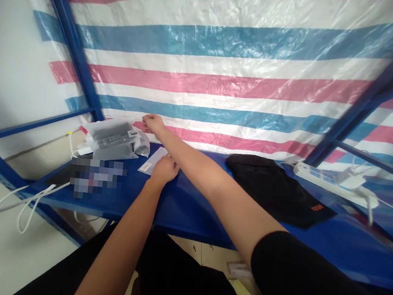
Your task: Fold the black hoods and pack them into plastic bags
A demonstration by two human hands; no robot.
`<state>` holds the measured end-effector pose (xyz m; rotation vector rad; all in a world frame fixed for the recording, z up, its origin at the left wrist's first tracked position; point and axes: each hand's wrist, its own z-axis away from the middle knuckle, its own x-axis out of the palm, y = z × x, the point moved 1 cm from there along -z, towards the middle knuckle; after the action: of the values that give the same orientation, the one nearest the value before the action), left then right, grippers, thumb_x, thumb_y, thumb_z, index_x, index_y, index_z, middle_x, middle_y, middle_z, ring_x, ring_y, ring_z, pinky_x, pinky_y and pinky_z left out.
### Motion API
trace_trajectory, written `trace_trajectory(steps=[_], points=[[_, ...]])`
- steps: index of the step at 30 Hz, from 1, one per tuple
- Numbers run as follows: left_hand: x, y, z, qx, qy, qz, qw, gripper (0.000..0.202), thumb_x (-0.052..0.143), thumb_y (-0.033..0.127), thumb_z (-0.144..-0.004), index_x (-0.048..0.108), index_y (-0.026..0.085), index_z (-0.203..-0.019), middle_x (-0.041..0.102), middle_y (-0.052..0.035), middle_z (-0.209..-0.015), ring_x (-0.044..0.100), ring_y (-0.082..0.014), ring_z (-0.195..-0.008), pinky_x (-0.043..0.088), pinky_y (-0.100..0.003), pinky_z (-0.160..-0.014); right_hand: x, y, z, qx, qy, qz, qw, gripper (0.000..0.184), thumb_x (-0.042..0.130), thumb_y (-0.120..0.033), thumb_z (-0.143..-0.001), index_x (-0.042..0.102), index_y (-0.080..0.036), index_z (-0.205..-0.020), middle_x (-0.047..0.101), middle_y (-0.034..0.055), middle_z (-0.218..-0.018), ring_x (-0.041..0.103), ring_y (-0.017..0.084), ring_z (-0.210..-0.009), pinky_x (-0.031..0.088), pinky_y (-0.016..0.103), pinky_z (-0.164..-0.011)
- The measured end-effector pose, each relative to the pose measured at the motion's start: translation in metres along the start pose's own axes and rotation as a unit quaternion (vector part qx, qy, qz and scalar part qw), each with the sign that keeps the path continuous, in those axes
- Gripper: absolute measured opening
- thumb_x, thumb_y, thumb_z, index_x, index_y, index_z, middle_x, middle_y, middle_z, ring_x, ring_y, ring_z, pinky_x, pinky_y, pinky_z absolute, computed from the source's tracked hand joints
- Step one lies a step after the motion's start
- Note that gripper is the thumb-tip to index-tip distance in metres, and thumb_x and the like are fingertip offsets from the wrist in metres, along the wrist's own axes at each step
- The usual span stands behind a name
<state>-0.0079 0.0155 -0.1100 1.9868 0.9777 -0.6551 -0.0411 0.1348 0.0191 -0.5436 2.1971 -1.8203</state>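
My right hand (154,124) reaches far across the blue shelf (184,206) to its back edge, fingers curled down at the striped tarp (226,57), just right of a clear plastic bag (116,137) with a grey device inside. Whether it holds anything I cannot make out. My left hand (164,168) rests knuckles-up on a white paper slip (151,161) lying on the shelf, fingers curled under and pressing on it. My right forearm crosses above the left hand.
A folded black cloth (279,190) lies on the shelf to the right. Beyond it sits a white power strip (325,178) with a plug and cables. White cables (20,202) hang off the shelf's left edge. Blue frame posts (71,38) stand on both sides.
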Motion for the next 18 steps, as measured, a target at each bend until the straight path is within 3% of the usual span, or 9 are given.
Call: trace_trajectory(steps=[3, 7, 8, 10, 12, 14, 18], points=[[0.003, -0.003, -0.001, -0.021, -0.027, -0.065, 0.997, 0.021, 0.065, 0.026, -0.098, 0.08, 0.022, -0.111, 0.075, -0.0142, -0.115, 0.071, -0.0309, -0.107, 0.057, -0.043, -0.1, -0.031, -0.01, 0.023, -0.049, -0.027, 0.065, 0.996, 0.009, 0.072, -0.018, -0.102, 0.067, -0.018, -0.094, 0.068, 0.0004, -0.079, 0.066, 0.015, -0.073, 0.062, 0.025, -0.06], [0.002, 0.0, -0.002, -0.031, -0.048, -0.094, 0.994, 0.024, 0.063, 0.027, -0.099, 0.082, 0.021, -0.114, 0.072, -0.0134, -0.117, 0.069, -0.0296, -0.111, 0.055, -0.043, -0.108, -0.09, -0.022, 0.071, -0.104, -0.067, 0.194, 0.973, 0.006, 0.072, -0.023, -0.102, 0.07, -0.018, -0.104, 0.076, 0.0055, -0.097, 0.071, 0.019, -0.082, 0.064, 0.03, -0.064], [0.001, 0.002, -0.003, -0.04, -0.058, -0.096, 0.993, 0.026, 0.062, 0.028, -0.1, 0.082, 0.021, -0.116, 0.072, -0.0132, -0.119, 0.069, -0.0293, -0.113, 0.054, -0.043, -0.11, -0.108, -0.025, 0.086, -0.127, -0.082, 0.258, 0.954, 0.008, 0.073, -0.025, -0.102, 0.071, -0.018, -0.104, 0.078, 0.0062, -0.101, 0.072, 0.019, -0.084, 0.064, 0.031, -0.069], [-0.003, 0.006, -0.003, -0.062, -0.081, -0.101, 0.99, 0.029, 0.061, 0.03, -0.102, 0.082, 0.021, -0.121, 0.071, -0.0129, -0.124, 0.069, -0.0282, -0.114, 0.052, -0.041, -0.113, -0.148, -0.032, 0.121, -0.164, -0.113, 0.413, 0.889, 0.014, 0.075, -0.032, -0.102, 0.075, -0.018, -0.103, 0.08, 0.0068, -0.102, 0.074, 0.021, -0.089, 0.061, 0.033, -0.082], [-0.006, 0.011, -0.003, -0.077, -0.098, -0.105, 0.987, 0.032, 0.061, 0.031, -0.103, 0.082, 0.021, -0.125, 0.07, -0.0127, -0.128, 0.069, -0.0276, -0.116, 0.051, -0.039, -0.114, -0.191, -0.039, 0.157, -0.156, -0.102, 0.528, 0.828, 0.023, 0.076, -0.039, -0.102, 0.078, -0.019, -0.113, 0.082, 0.0087, -0.103, 0.076, 0.025, -0.091, 0.059, 0.035, -0.087], [-0.009, 0.015, -0.002, -0.084, -0.106, -0.106, 0.985, 0.033, 0.061, 0.031, -0.104, 0.081, 0.021, -0.127, 0.07, -0.0126, -0.131, 0.069, -0.0276, -0.118, 0.051, -0.038, -0.114, -0.232, -0.044, 0.19, -0.111, -0.091, 0.602, 0.785, 0.03, 0.074, -0.045, -0.103, 0.079, -0.02, -0.12, 0.083, 0.01, -0.107, 0.078, 0.028, -0.097, 0.057, 0.036, -0.091], [-0.01, 0.021, -0.002, -0.101, -0.111, -0.102, 0.983, 0.033, 0.059, 0.026, -0.104, 0.081, 0.023, -0.129, 0.069, -0.0111, -0.134, 0.069, -0.0261, -0.117, 0.052, -0.035, -0.11, -0.299, -0.042, 0.238, 0.053, 0.008, 0.729, 0.682, 0.043, 0.07, -0.055, -0.103, 0.078, -0.018, -0.123, 0.078, 0.021, -0.127, 0.075, 0.04, -0.117, 0.057, 0.046, -0.097]])
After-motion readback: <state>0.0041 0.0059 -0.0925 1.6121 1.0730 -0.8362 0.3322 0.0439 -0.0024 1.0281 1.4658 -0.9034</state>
